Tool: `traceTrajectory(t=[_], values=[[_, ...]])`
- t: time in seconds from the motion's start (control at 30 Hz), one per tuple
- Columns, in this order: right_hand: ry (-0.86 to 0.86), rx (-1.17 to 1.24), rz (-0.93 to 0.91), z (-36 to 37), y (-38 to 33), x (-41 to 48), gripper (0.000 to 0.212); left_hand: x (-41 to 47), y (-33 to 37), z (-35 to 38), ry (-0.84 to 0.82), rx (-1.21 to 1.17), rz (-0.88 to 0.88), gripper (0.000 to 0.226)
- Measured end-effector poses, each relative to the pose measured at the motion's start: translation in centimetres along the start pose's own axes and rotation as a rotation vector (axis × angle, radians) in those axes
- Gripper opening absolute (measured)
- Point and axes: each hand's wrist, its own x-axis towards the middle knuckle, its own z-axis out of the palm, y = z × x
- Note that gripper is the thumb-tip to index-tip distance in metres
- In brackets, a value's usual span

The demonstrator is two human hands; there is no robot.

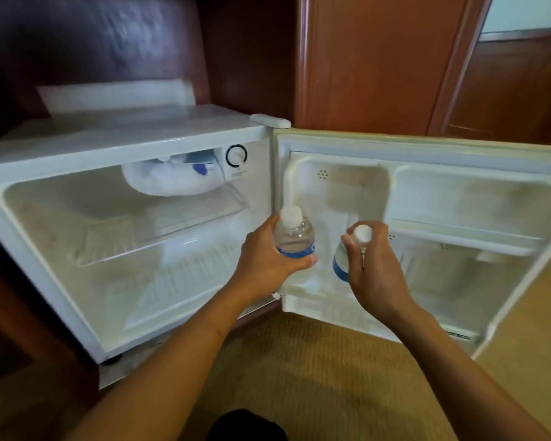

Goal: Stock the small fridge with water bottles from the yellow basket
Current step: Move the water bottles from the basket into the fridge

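With fridge [134, 160] open: 2 bottles [295, 238], 2 hands [268, 259]

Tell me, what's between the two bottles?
Nothing: in the head view, only the bare white door shelf shows between the left bottle and right bottle.

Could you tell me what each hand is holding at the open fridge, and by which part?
The left hand grips one bottle around its body, at the label. The right hand holds another bottle by its neck, below the cap.
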Motion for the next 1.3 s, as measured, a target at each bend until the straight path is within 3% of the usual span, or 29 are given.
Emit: traceTrajectory(t=[0.33, 0.6, 0.9, 1.07, 1.17, 1.3], values=[[-0.168, -0.110, 0.132, 1.7, 5.7, 1.3, 0.039, 4.2, -1.6, 7.2, -0.051, 0.284, -0.041, 0.070], [-0.123, -0.086, 0.178, 2.6, 9.3, 2.1, 0.042, 5.1, -4.2, 10.1, -0.127, 0.412, -0.188, 0.077], [-0.029, -0.068, 0.222, 1.9, 11.2, 1.5, 0.047, 4.5, -5.1, 11.2, -0.082, 0.425, -0.316, 0.076], [-0.088, -0.023, 0.195, 1.8, 12.8, -0.5, 0.064, 3.6, -4.3, 9.4, -0.114, 0.519, -0.211, 0.112], [-0.102, 0.019, 0.196, 2.0, 13.1, -1.0, 0.078, 3.8, -2.9, 7.7, -0.147, 0.635, -0.027, 0.102], [-0.072, 0.059, 0.195, 2.6, 12.9, -0.5, 0.077, 5.4, -1.7, 6.6, -0.253, 0.726, 0.099, 0.071]])
